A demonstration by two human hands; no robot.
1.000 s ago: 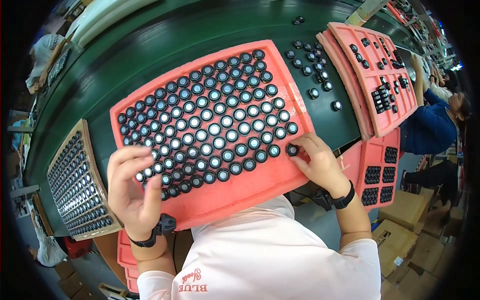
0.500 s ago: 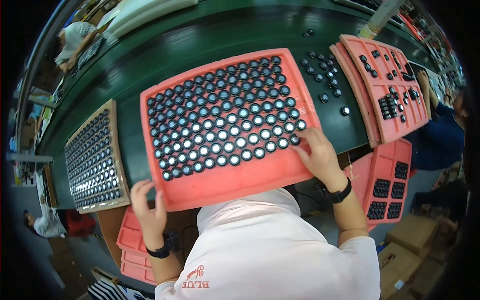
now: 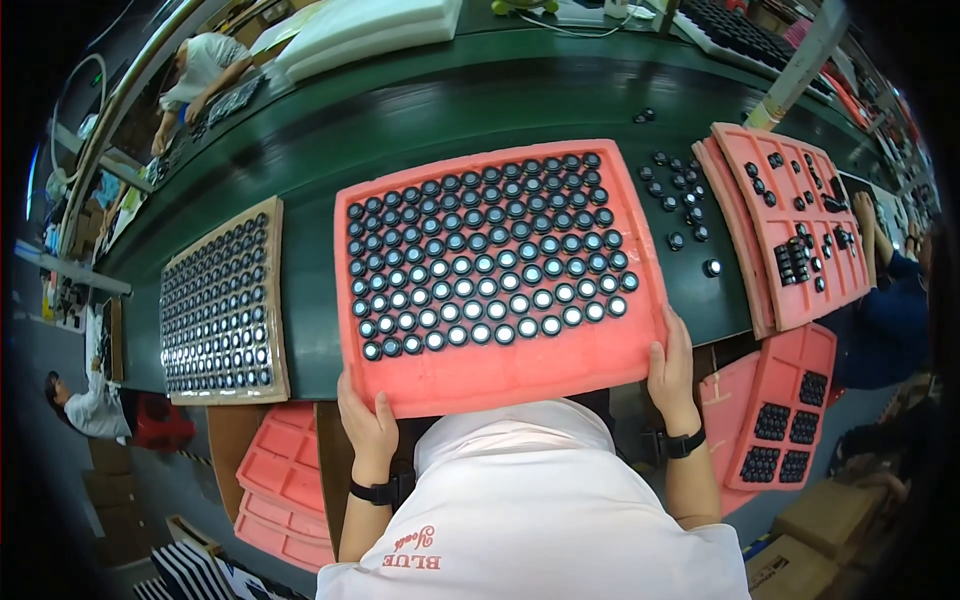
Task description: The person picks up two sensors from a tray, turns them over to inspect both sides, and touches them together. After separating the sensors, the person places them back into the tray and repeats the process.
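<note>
A pink foam tray [image 3: 500, 372] lies before me on the green bench, its near strip bare. Rows of small round black parts with shiny pale tops [image 3: 484, 265] fill the rest of it; I cannot make out their exact kind. At the tray's near left corner, my left hand [image 3: 369, 428] grips the edge, its thumb on the near side. My right hand [image 3: 673, 368] is closed on the right edge close to the near corner, some of its fingers hidden beneath the rim. Each wrist wears a black band.
Left of the tray stands a tan tray [image 3: 279, 340] packed with similar parts. Loose black parts [image 3: 676, 241] lie to the right, beside stacked pink trays [image 3: 800, 300]. More pink trays [image 3: 285, 440] sit below the bench. A co-worker [image 3: 207, 75] works at the far left, another at the right.
My right hand has left a part in the near row and taken the tray's right edge. My left hand has closed on the near left corner. The whole view has shifted.
</note>
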